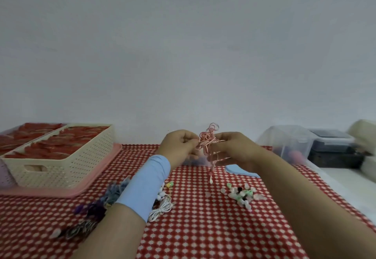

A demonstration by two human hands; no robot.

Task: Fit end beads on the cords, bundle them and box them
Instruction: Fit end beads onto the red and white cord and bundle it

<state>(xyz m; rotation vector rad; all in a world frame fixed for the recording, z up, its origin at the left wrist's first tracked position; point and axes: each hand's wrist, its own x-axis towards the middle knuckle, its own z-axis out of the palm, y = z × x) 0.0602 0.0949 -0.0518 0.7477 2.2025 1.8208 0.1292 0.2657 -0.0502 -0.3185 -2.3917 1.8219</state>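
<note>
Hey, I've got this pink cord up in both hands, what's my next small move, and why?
Probably wind the hanging tail into the loops. The left hand and right hand both pinch the pink cord, loosely coiled between them, while one strand hangs down with a bead on its end, so bundling seems the step left.

Plain pale wall (183, 45) fills everything above and behind your left hand (179, 144) and right hand (232, 146); light flat, even. Under them, red-and-white dotted cloth (203, 228) covers the table (341, 179), bare white top showing right of your right hand.
</note>
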